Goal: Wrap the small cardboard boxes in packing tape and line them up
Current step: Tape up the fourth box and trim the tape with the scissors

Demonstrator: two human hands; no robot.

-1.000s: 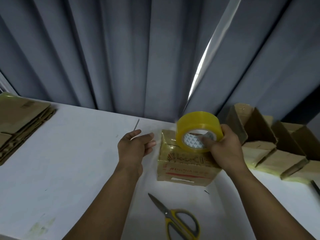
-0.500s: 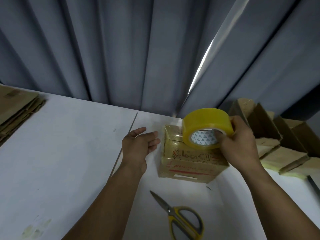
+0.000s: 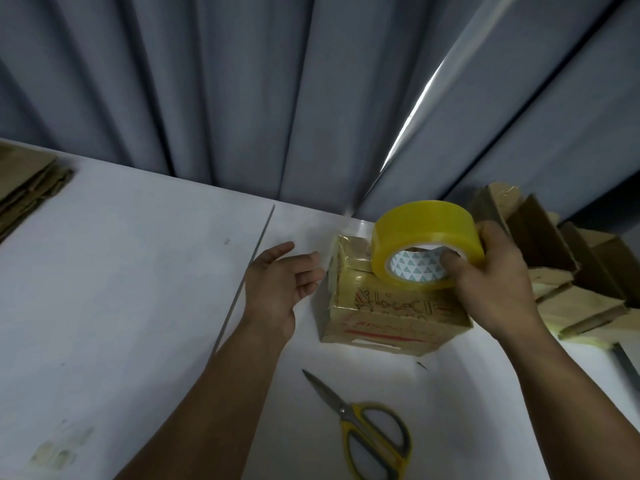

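A person works at a white table [image 3: 121,289] set against a grey pleated curtain [image 3: 207,81]. Yellow-handled scissors [image 3: 367,427] lie closed near the front edge, between the two forearms. A stack of flattened cardboard [image 3: 24,188] sits at the far left, cut off by the frame. At the right, a row of taped boxes [image 3: 554,271] leans along the table, partly hidden behind the right hand [image 3: 495,282] and running out of view.

The small cardboard box [image 3: 391,317] stands at the centre of the table, just beyond the scissors, its printed face toward the camera. The print is too blurred to read. The roll of yellow packing tape [image 3: 426,237] covers the right part of the box's top, and the right hand hides its right end. It is not clear whether the roll rests on the box or is held just above it.

The right hand grasps the roll, thumb [image 3: 450,261] hooked inside the core and fingers wrapped over the outer rim. The left hand [image 3: 280,282] is released, fingers loosely extended, its fingertips just beside the box's left face; contact cannot be made out.
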